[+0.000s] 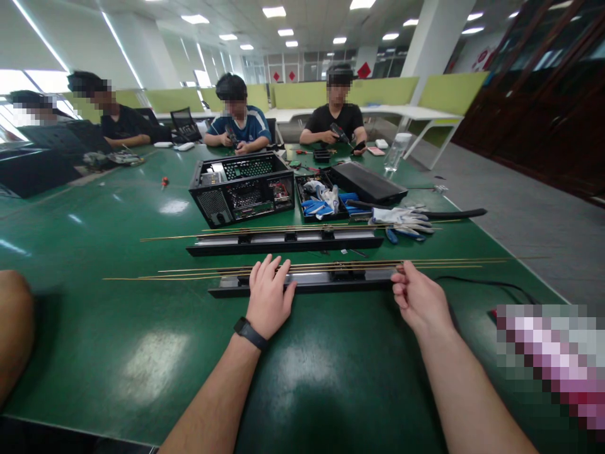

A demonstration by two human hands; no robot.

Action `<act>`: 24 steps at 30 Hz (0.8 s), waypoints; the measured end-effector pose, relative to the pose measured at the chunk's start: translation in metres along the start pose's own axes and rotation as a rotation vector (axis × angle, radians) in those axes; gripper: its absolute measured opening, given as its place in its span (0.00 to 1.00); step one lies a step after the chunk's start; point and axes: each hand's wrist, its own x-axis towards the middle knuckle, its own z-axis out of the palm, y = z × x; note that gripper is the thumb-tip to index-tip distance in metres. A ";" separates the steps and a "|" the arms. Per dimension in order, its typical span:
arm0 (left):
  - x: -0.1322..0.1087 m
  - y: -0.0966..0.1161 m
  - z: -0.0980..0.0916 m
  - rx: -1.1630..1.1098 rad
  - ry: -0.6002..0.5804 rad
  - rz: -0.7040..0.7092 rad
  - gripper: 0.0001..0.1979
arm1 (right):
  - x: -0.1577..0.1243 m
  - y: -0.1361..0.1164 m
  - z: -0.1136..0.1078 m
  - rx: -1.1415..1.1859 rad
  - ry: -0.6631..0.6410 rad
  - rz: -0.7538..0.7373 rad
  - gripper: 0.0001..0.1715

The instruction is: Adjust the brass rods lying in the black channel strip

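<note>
Here, two black rails (285, 242): left hand (268, 301) flat on nearer, right hand (420, 301) fingers curled.

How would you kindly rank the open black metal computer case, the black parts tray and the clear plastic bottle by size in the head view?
1. Computer case
2. Parts tray
3. Bottle, though farthest away

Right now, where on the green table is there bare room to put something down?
Bare green table lies this side of the near black rail, between the left hand and right hand, and on the left beside the computer case. Behind that rail it is crowded: brass rods, a second rail, gloves, a parts tray.
</note>
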 end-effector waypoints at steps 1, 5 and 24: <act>0.000 0.000 0.000 0.001 0.001 -0.001 0.21 | -0.002 0.002 0.002 -0.006 -0.028 0.013 0.19; 0.000 -0.001 0.000 0.001 0.005 -0.003 0.21 | -0.005 0.005 0.006 -0.019 -0.075 0.031 0.20; 0.000 0.000 0.002 -0.025 0.006 -0.010 0.22 | 0.003 -0.005 -0.002 -0.019 0.062 0.009 0.16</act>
